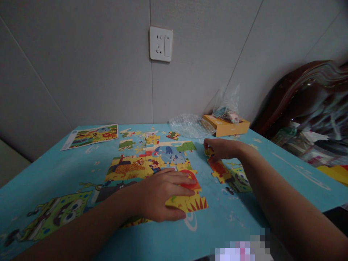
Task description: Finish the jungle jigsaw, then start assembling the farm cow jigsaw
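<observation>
My left hand [165,194] lies flat with fingers spread over the right part of a partly joined jigsaw puzzle [130,168]. A leopard, elephants and a red-orange figure show on it, and my hand and forearm hide some of its lower part. To the right of the puzzle, my right hand [224,148] is closed with its fingertips on a puzzle piece [209,153]. Below that piece is an orange and yellow section [219,170]; I cannot tell whether the two are joined. A gap of blue tablecloth separates them from the main puzzle.
Behind the puzzle lie a loose dark piece [173,135] and a green piece [126,144]. A printed picture sheet [94,137] is at the back left. Crumpled clear plastic [190,125] and a yellow box [231,128] with a bag [227,110] on top stand near the wall.
</observation>
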### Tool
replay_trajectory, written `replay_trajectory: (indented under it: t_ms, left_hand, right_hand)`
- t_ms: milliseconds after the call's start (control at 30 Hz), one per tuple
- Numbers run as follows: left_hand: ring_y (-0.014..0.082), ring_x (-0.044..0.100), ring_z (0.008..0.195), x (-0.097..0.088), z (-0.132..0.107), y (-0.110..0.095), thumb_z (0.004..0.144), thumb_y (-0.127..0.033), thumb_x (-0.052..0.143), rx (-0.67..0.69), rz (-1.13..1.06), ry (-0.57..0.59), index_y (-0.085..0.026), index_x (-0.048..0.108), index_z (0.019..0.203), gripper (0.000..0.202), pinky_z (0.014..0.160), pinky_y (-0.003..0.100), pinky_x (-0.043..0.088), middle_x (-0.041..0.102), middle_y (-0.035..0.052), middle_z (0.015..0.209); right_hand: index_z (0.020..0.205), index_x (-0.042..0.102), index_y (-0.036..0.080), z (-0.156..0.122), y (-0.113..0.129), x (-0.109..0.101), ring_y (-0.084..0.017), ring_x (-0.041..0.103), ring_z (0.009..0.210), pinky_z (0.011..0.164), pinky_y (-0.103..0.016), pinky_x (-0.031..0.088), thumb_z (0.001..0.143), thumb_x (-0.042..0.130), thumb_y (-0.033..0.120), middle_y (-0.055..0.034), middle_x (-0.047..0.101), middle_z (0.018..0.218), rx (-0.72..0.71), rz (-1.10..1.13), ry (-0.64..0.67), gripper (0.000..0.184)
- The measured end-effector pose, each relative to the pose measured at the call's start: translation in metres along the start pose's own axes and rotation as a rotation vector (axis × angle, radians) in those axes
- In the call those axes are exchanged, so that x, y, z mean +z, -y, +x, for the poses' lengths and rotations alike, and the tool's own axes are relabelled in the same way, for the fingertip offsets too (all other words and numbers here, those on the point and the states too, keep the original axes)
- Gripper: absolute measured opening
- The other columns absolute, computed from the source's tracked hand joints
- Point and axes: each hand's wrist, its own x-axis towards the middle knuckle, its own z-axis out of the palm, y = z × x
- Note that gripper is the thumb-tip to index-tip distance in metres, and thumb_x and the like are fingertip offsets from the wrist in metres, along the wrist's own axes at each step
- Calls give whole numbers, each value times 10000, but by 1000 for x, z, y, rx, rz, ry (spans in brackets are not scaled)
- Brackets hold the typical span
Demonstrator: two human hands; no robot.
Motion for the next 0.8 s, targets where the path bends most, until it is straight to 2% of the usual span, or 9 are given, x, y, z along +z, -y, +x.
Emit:
replay_trajectory:
  t_ms: [167,333,433,500,600,800]
  left_hand:
    - [264,465,1347,-2,0,0,851,-400,673,2,8,20,-231,597,1299,484,1191,479,233,534,68,1437]
    - [263,465,1347,-2,-1,0,853,-417,668,-3,7,23,-231,596,1301,490,1188,477,244,529,65,1442]
    - [271,470,1343,-2,-1,0,846,-409,679,-3,3,15,-231,604,1291,485,1184,482,252,538,64,1434]
    - [268,474,1340,-2,0,0,848,-402,678,8,-3,10,-237,602,1294,481,1183,476,255,540,64,1431]
    - [264,480,1333,-2,0,1,854,-402,670,23,-11,4,-240,598,1300,479,1186,472,245,538,66,1433]
    - [260,474,1338,-3,1,1,852,-403,676,13,2,15,-219,603,1298,488,1194,454,236,527,58,1444]
  right_hand:
    - [1060,599,188,-5,0,-7,-231,617,829,624,-269,406,678,671,209,-74,667,956,-92,16,-33,389]
    - [912,581,162,-11,9,-12,-169,556,697,601,-248,393,707,550,157,-27,617,778,-306,187,-92,208]
    - [896,571,155,-10,21,-7,-144,514,645,568,-235,384,727,538,172,0,572,712,-458,276,36,174]
    - [913,586,147,-7,29,-2,-140,520,644,576,-232,396,719,571,183,2,581,719,-503,289,149,198]
    - [975,603,146,-2,34,3,-143,548,649,601,-238,422,715,640,230,-3,617,748,-463,283,215,275]
    - [976,625,155,-1,34,2,-170,590,678,591,-243,421,663,763,370,-10,660,759,-311,199,204,404]
